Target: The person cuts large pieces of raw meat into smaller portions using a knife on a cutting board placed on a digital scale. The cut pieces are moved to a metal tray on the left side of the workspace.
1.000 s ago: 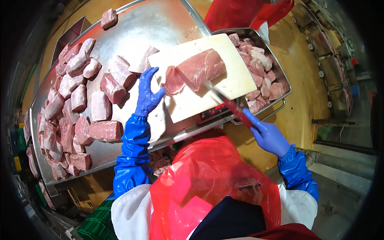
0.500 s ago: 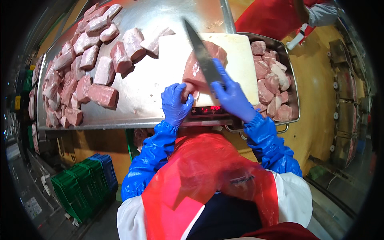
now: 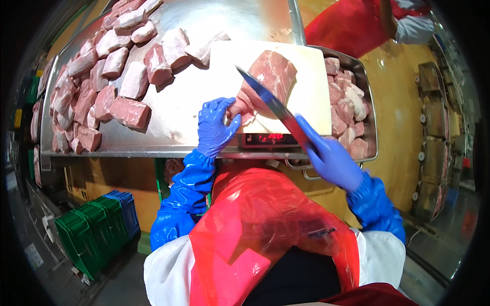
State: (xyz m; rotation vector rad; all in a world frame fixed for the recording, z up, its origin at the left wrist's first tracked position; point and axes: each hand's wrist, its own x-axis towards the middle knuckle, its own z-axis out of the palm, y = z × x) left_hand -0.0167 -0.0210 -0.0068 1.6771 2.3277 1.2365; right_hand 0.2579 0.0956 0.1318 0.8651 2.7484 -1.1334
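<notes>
A large piece of raw meat lies on the white cutting board. At its near left end is a smaller flap of meat. My left hand, in a blue glove, has its fingers and thumb closed around that flap at the board's left edge. In my right hand, also gloved, is a long knife. Its blade points up and to the left, crossing in front of the meat in the picture. Whether the edge touches the meat, I cannot tell.
Several meat pieces cover the left of the steel table. A scale with a lit red display sits at the board's near edge. Right of the board stands a steel tray of cut meat. Another person's red apron shows beyond.
My right hand has drawn the knife back toward me and to the right, off the top of the large meat. My left hand stays at the flap, its fingers slightly shifted.
</notes>
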